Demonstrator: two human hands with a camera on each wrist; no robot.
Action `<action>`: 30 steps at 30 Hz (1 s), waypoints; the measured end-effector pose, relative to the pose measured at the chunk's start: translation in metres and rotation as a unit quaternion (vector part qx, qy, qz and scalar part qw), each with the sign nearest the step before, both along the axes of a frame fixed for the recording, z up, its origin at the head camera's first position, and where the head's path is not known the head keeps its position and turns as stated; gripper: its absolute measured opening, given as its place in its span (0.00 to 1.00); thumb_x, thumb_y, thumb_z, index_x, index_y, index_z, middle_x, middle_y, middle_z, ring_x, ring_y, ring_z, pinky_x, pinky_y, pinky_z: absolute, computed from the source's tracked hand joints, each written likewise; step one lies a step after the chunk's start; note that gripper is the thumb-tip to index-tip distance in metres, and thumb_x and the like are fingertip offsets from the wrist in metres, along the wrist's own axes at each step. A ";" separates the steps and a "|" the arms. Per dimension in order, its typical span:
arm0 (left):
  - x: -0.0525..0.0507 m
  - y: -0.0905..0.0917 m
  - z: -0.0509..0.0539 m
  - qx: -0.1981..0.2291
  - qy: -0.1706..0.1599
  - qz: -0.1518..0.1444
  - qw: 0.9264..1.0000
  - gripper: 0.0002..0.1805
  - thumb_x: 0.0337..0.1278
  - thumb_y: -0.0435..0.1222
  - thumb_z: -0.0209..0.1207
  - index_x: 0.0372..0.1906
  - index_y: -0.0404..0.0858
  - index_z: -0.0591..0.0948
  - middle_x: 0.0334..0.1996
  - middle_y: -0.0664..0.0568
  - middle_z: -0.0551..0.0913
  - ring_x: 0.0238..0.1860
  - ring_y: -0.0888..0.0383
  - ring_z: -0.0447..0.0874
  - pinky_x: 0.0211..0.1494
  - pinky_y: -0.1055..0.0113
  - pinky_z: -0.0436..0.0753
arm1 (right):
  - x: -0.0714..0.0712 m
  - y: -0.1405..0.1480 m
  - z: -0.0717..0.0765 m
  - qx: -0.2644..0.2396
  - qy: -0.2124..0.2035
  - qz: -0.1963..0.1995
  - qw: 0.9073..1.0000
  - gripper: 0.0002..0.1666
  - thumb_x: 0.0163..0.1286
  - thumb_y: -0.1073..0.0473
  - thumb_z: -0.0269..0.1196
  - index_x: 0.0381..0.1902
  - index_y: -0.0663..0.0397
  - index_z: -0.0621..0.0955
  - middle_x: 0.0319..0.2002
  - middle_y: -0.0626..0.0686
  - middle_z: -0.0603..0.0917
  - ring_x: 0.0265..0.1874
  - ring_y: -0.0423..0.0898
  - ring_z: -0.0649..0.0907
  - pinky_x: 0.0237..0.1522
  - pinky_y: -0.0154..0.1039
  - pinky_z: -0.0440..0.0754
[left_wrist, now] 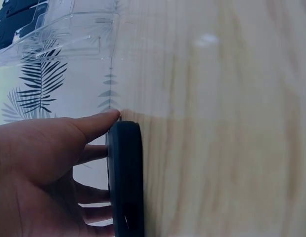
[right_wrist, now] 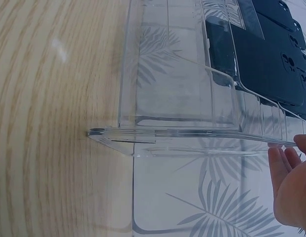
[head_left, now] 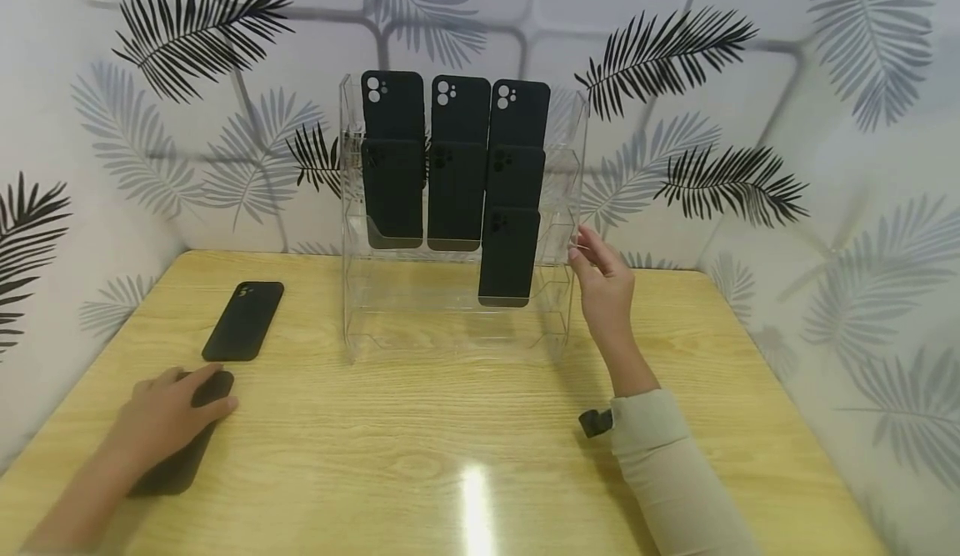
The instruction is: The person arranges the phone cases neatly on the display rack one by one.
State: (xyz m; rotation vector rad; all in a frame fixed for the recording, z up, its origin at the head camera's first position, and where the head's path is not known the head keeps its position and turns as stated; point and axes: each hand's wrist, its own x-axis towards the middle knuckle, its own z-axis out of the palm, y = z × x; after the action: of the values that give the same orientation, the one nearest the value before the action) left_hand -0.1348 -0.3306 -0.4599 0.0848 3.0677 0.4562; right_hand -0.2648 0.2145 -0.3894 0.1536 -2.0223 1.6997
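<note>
At the lower left of the head view, my left hand rests over a black phone case on the table. In the left wrist view the fingers of that hand are spread, the thumb tip at one end of the case; the other fingertips are hidden behind it. My right hand pinches the right side edge of a clear tiered display rack. Its thumb and fingers lie on opposite sides of that panel in the right wrist view.
Several black phone cases stand in the rack's upper tiers; one case sits lower, in the right column. Another black case lies on the wooden table, left of the rack. A leaf-patterned wall rises behind the table.
</note>
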 end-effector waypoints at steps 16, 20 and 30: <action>0.001 0.019 0.014 0.038 0.074 -0.002 0.996 0.38 0.66 0.52 0.62 0.67 0.28 0.72 0.58 0.18 0.68 0.54 0.18 0.70 0.54 0.28 0.74 | 0.001 0.000 0.000 0.006 -0.004 -0.002 1.000 0.25 0.73 0.55 0.64 0.66 0.51 0.79 0.57 0.54 0.82 0.53 0.39 0.82 0.52 0.25 0.81; 0.001 0.031 0.024 0.046 0.100 -0.010 0.994 0.38 0.64 0.49 0.65 0.68 0.26 0.71 0.60 0.18 0.67 0.56 0.19 0.69 0.56 0.28 0.73 | 0.001 0.000 0.000 0.010 0.001 -0.003 1.000 0.26 0.74 0.55 0.64 0.67 0.53 0.79 0.57 0.54 0.82 0.53 0.39 0.82 0.53 0.26 0.82; 0.004 0.078 0.054 0.099 0.137 -0.030 0.985 0.37 0.63 0.46 0.66 0.70 0.29 0.70 0.68 0.21 0.62 0.62 0.19 0.64 0.59 0.25 0.70 | 0.001 -0.001 -0.001 0.016 0.005 -0.007 1.000 0.24 0.74 0.54 0.64 0.66 0.44 0.80 0.58 0.54 0.82 0.54 0.39 0.82 0.53 0.27 0.82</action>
State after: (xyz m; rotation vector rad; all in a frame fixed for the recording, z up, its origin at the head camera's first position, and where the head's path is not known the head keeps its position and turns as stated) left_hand -0.1304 -0.2531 -0.4055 0.2666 3.2609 0.8095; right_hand -0.2642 0.2139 -0.3907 0.1585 -2.0392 1.6568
